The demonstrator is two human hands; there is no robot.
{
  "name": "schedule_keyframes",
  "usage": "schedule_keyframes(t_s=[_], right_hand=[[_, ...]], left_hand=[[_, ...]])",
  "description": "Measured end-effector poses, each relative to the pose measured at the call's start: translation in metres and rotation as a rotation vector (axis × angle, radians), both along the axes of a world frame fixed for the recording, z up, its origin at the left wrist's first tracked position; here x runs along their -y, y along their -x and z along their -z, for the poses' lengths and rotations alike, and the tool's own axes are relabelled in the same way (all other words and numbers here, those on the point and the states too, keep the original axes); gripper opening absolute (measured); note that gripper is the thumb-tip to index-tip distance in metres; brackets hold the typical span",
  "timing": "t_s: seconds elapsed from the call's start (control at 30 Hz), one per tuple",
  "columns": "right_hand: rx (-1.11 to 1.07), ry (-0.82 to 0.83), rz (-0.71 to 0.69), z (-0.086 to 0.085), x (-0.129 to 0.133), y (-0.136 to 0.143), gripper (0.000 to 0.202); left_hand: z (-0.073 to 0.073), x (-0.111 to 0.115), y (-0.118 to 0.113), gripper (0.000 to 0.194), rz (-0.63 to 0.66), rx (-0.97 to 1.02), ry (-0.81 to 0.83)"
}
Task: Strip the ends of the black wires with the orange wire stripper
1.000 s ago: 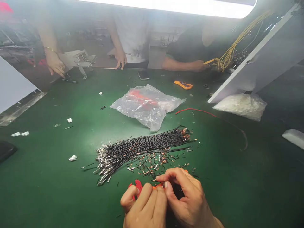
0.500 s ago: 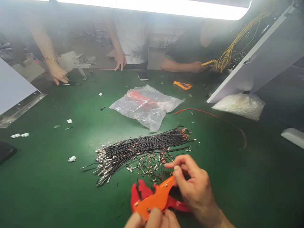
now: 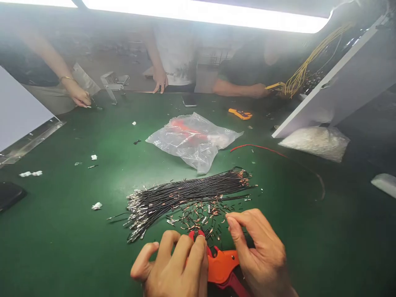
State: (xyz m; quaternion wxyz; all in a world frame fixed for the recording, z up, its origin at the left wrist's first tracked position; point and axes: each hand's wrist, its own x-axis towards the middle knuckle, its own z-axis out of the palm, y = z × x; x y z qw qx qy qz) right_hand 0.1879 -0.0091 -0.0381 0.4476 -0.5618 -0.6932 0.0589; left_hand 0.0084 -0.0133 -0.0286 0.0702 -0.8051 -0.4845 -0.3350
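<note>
An orange-and-red hand tool is seen on the near side of the black wire bundle; handling of the tool is apparently in hand. It is partly covered by the left hand, fingers half-curled, thumb spread, grip hidden. The right hand's thumb and forefinger are pinched together, contents indiscernible. Next, steady tool support seems called for.

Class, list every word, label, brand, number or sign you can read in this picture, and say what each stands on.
None: no text can be read here.
Orange-and-red tool: no lettering shows on its visible part.
Yellow-orange tool: a dark mark, too small to tell whether it is lettering.
Clear plastic bag: no readable print.
</note>
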Motion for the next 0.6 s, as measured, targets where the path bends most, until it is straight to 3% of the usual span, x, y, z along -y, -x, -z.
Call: schedule_keyframes(t_s=[0.1, 0.2, 0.37, 0.47, 0.6], right_hand=[[0.075, -0.003, -0.002, -0.009, 0.001, -0.007, 0.016], [0.242, 0.098, -0.097, -0.017, 0.006, -0.017, 0.020], [0.770, 0.009, -0.310, -0.016, 0.023, -0.036, 0.068], [0.972, -0.050, -0.331, -0.006, 0.034, -0.038, 0.070], [0.904, 0.037, -0.346, -0.008, 0.036, -0.038, 0.057]], left_hand=[[-0.002, -0.006, 0.007, 0.013, 0.009, 0.028, 0.002], [-0.006, -0.011, 0.013, 0.013, 0.015, 0.094, -0.019], [-0.009, -0.018, 0.024, 0.019, 0.022, 0.162, -0.033], [-0.009, -0.020, 0.029, 0.018, 0.023, 0.140, 0.001], [-0.011, -0.024, 0.034, 0.018, 0.005, 0.165, 0.004]])
